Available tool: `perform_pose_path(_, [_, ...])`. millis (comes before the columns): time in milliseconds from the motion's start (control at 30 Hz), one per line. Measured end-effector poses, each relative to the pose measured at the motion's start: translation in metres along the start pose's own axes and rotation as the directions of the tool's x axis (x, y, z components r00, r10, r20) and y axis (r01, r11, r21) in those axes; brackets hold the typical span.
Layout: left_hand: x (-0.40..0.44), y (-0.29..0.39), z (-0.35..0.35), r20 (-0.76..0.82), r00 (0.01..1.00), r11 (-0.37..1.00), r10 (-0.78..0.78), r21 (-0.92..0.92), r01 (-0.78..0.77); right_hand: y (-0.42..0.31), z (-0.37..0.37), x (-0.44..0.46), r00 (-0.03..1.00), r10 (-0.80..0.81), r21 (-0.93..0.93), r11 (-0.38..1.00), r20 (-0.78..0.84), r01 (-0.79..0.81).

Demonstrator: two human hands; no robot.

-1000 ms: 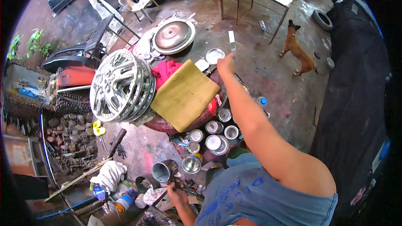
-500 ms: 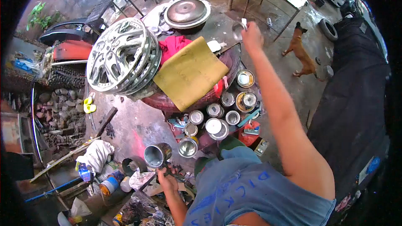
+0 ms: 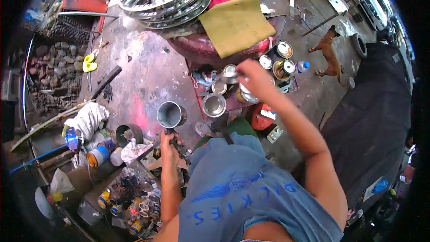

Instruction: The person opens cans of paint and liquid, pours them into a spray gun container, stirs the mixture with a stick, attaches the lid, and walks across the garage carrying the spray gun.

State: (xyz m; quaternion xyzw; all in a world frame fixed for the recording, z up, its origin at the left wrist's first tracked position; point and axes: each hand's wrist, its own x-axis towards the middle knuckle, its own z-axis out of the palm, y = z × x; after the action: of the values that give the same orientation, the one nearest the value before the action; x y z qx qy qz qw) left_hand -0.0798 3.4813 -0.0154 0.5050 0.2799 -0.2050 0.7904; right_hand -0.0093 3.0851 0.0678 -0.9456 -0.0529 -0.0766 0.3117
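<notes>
My left hand (image 3: 169, 153) is closed around the handle of a spray gun (image 3: 185, 154), below its metal cup (image 3: 171, 114). The cup's mouth is uncovered and faces me, showing a grey inside. Over the group of paint cans, my right hand (image 3: 256, 80) pinches a small round grey lid-like piece (image 3: 230, 79), partly blurred. Just below that piece stands an open-topped can (image 3: 214, 105) with a shiny inside. Other cans, such as the one with a stained rim (image 3: 284, 49), stand around it, some hidden by my right hand.
A yellow-brown sheet (image 3: 237, 26) lies on a red tire (image 3: 188, 47), beside stacked alloy wheels (image 3: 163, 0). A dog (image 3: 329, 51) stands at the right, near a black-covered shape (image 3: 371, 121). Jars and rags (image 3: 92, 118) clutter the lower left.
My right hand has come down from the far side of the tire to above the cans, bringing the round piece. My view has tilted down. The left hand still holds the spray gun.
</notes>
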Motion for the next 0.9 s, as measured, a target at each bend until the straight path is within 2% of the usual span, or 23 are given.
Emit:
perform_pose_path(33, [-0.003, 0.004, -0.006, -0.009, 1.000, 1.000, -0.013, -0.004, 0.013, -0.013, 0.030, -0.012, 0.997, 0.042, -0.026, 0.999, 0.064, -0.040])
perform_pose_path(67, [-0.006, 0.007, -0.012, -0.019, 0.999, 1.000, -0.026, -0.005, 0.026, -0.015, 0.060, -0.026, 0.998, -0.063, -0.096, 0.993, -0.010, 0.062])
perform_pose_path(133, [-0.010, 0.012, -0.023, -0.008, 1.000, 0.999, -0.024, -0.029, 0.024, -0.029, 0.096, -0.050, 0.987, -0.156, -0.294, 0.946, -0.036, 0.139])
perform_pose_path(233, [-0.016, 0.016, -0.040, 0.009, 1.000, 1.000, -0.016, -0.026, 0.016, -0.035, 0.131, -0.077, 0.992, -0.122, -0.379, 0.919, -0.016, 0.107])
perform_pose_path(333, [-0.007, 0.010, -0.059, 0.018, 1.000, 1.000, 0.013, -0.012, -0.012, -0.040, 0.151, -0.099, 0.991, -0.131, -0.400, 0.910, -0.037, 0.105])
perform_pose_path(567, [-0.009, 0.015, -0.065, 0.066, 0.998, 0.999, 0.014, 0.038, -0.016, -0.042, 0.166, -0.124, 1.000, -0.013, -0.392, 0.920, 0.006, 0.014])
perform_pose_path(667, [-0.009, 0.014, -0.064, 0.060, 0.998, 0.999, -0.001, 0.049, -0.002, -0.044, 0.159, -0.129, 0.999, 0.049, -0.351, 0.935, -0.016, -0.051])
perform_pose_path(767, [-0.009, 0.016, -0.051, 0.117, 0.993, 0.998, -0.013, 0.064, 0.005, -0.033, 0.155, -0.146, 0.970, 0.200, -0.203, 0.953, -0.138, -0.225])
perform_pose_path(867, [-0.010, 0.018, -0.037, 0.101, 0.994, 0.997, -0.052, 0.069, 0.045, 0.020, 0.153, -0.173, 0.794, 0.489, 0.201, 0.872, -0.360, -0.446])
perform_pose_path(900, [-0.014, 0.022, -0.028, 0.087, 0.994, 0.996, -0.069, 0.067, 0.063, 0.044, 0.155, -0.184, 0.676, 0.603, 0.312, 0.798, -0.423, -0.516])
